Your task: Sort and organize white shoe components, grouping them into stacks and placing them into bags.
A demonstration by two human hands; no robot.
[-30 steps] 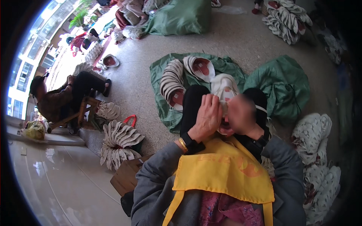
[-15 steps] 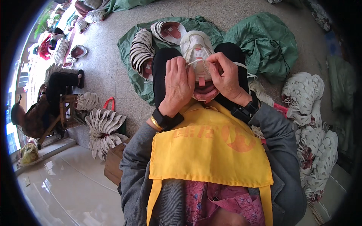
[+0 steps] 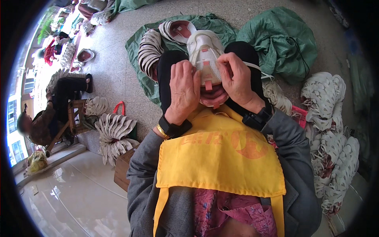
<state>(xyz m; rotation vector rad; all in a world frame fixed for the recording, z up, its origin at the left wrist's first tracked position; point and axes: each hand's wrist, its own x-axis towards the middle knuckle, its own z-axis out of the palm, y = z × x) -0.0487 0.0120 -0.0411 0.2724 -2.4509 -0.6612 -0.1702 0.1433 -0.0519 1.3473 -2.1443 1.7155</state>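
A white sneaker (image 3: 200, 44) with pink tabs rests between my knees, its toe pointing away and its pink-lined opening toward me. Along its left edge my left hand (image 3: 183, 85) has its fingers curled down and its thumb against the upper. My right hand (image 3: 237, 79) pinches with thumb and forefinger at the right edge of the lacing area. A white shoelace (image 3: 258, 68) trails from behind that hand across my right knee. My fingertips hide the eyelets and the lace in them.
Ahead, a green sheet (image 3: 136, 51) carries a curved row of shoe uppers (image 3: 150, 51); a green sack (image 3: 276, 43) lies right of it. White laced shoes (image 3: 325, 98) are piled at right near a pink basket (image 3: 300, 115). At left are stacked uppers (image 3: 114, 134) and a seated person (image 3: 43, 122).
The lace stretched across the sneaker between my hands no longer shows there. My right hand sits slightly farther right, with a gap of bare upper between the hands. The view has shifted a little.
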